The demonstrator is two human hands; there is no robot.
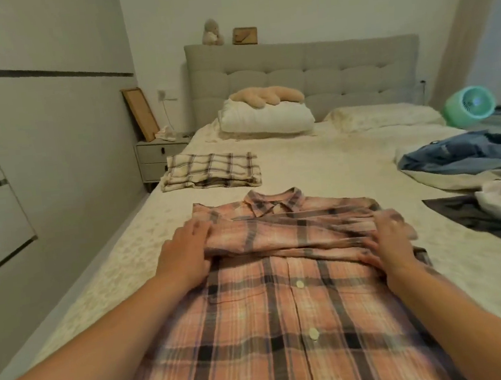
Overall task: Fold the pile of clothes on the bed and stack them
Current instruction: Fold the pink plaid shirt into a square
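Note:
A pink plaid shirt [274,311] lies front up on the bed [333,162], collar away from me, its sleeves folded across the chest. My left hand [187,252] rests flat on the left end of the folded sleeves. My right hand [390,240] presses with spread fingers on their right end and looks slightly blurred. A folded cream plaid garment [210,171] lies further up the bed on the left. The unfolded pile of blue, white and dark clothes [482,171] sits at the right edge.
A white pillow [266,120] with a beige plush on it lies by the grey headboard [304,69]. A green fan [470,103] stands at the far right. A nightstand [159,156] is left of the bed, close to the wall.

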